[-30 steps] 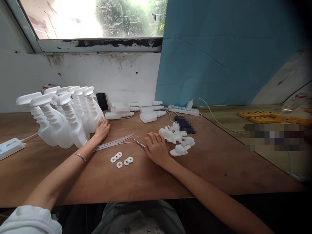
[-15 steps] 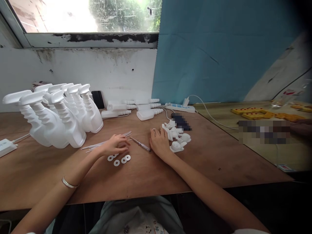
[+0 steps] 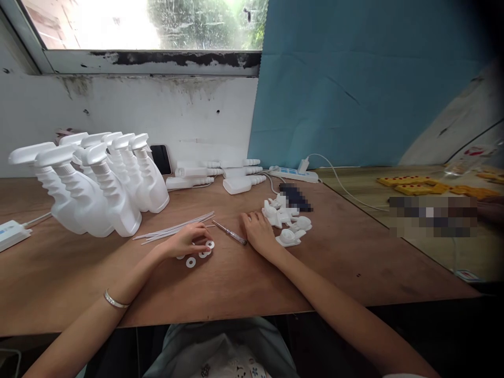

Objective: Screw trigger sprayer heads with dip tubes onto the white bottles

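A white flat washer (image 3: 210,244) is pinched at the fingertips of my left hand (image 3: 188,240). Just below it more white washers (image 3: 191,262) lie on the brown table, some partly hidden by that hand. Thin white tubes (image 3: 173,227) rest beyond my left wrist and fingers. My right hand (image 3: 258,232) lies palm down on the table with its fingers stretched out, holding nothing that I can see. Between the hands is a slim screwdriver (image 3: 230,232) with a clear handle. White plastic spray-head parts (image 3: 289,223) are heaped to the right of my right hand.
White spray bottles (image 3: 106,194) with trigger-shaped tops stand at the left. Several more white bottles (image 3: 240,184) lie at the back beside a power strip (image 3: 295,174). A phone (image 3: 160,159) leans on the wall. Yellow pieces (image 3: 417,185) lie on the neighbouring table.
My left hand has come down to the washers, its fingers closing on one and lifting it slightly. My right hand has stayed almost in place.
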The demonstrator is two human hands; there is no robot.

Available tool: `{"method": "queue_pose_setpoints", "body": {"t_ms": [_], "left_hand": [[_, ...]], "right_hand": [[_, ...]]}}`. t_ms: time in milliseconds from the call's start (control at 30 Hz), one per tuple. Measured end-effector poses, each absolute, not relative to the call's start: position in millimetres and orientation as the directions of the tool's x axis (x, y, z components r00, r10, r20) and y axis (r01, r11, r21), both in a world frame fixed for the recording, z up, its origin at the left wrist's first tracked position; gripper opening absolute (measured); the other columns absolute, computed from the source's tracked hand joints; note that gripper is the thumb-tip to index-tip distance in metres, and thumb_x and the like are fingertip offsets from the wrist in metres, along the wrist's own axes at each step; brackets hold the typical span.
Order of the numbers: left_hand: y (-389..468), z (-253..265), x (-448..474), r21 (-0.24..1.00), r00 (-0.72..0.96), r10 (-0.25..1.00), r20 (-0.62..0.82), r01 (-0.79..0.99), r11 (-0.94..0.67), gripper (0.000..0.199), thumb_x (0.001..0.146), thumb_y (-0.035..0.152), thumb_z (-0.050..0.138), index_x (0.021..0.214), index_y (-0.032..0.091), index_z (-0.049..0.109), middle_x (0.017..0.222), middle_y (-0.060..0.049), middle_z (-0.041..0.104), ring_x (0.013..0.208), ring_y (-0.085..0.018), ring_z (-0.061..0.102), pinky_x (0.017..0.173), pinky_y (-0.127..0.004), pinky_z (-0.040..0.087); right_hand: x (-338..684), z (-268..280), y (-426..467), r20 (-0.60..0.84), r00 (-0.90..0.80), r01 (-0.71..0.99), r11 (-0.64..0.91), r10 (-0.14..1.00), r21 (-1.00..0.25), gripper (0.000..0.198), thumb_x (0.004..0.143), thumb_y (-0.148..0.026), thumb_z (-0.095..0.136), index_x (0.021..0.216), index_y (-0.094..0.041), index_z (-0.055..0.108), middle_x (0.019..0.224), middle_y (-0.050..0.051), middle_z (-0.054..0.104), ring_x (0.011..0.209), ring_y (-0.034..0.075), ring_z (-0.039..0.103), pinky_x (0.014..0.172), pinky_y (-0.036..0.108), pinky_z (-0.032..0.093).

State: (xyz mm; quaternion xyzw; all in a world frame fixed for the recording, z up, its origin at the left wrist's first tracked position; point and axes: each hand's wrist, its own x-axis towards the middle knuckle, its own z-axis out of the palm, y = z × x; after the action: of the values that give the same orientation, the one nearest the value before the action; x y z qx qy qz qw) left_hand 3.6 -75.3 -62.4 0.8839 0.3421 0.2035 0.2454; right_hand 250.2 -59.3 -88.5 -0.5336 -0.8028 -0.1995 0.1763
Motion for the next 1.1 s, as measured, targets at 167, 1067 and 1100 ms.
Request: {"method": "queue_pose_setpoints", "body": {"t_ms": [167, 1067, 1100], "left_hand": [[-80.4, -61.1, 8.2, 0.606, 0.554, 0.761, 0.338, 0.491, -0.626, 0.023, 0.075, 0.034, 0.062, 0.092, 0.019, 0.063, 0.084, -0.003, 0.065, 0.083, -0.018, 0.057, 0.081, -0.031, 0.039], [-97.8, -58.3, 18.8, 0.344, 0.714, 0.579, 0.393, 0.470, -0.813, 0.035, 0.086, 0.030, 0.047, 0.119, 0.019, 0.046, 0.102, -0.010, 0.053, 0.087, -0.018, 0.052, 0.077, -0.031, 0.044], [-97.9, -58.5, 19.1, 0.351, 0.706, 0.578, 0.409, 0.463, -0.814, 0.033, 0.086, 0.029, 0.048, 0.118, 0.019, 0.047, 0.101, -0.009, 0.053, 0.087, -0.017, 0.053, 0.077, -0.030, 0.044]], "right_hand": [[247.1, -81.7, -60.7, 0.563, -0.408, 0.897, 0.431, 0.719, 0.101, 0.033, 0.084, -0.011, 0.042, 0.117, -0.010, 0.048, 0.101, 0.014, 0.061, 0.094, 0.025, 0.054, 0.079, 0.035, 0.045], [219.0, -95.9, -93.3, 0.572, -0.503, 0.213, 0.734, 0.648, -0.644, 0.044, 0.078, -0.031, 0.061, 0.113, -0.024, 0.036, 0.107, 0.007, 0.060, 0.094, 0.018, 0.062, 0.075, 0.031, 0.054], [219.0, -95.5, -93.0, 0.583, -0.499, 0.221, 0.745, 0.641, -0.630, 0.043, 0.078, -0.032, 0.061, 0.112, -0.024, 0.036, 0.106, 0.007, 0.060, 0.092, 0.018, 0.063, 0.073, 0.030, 0.054]]}}
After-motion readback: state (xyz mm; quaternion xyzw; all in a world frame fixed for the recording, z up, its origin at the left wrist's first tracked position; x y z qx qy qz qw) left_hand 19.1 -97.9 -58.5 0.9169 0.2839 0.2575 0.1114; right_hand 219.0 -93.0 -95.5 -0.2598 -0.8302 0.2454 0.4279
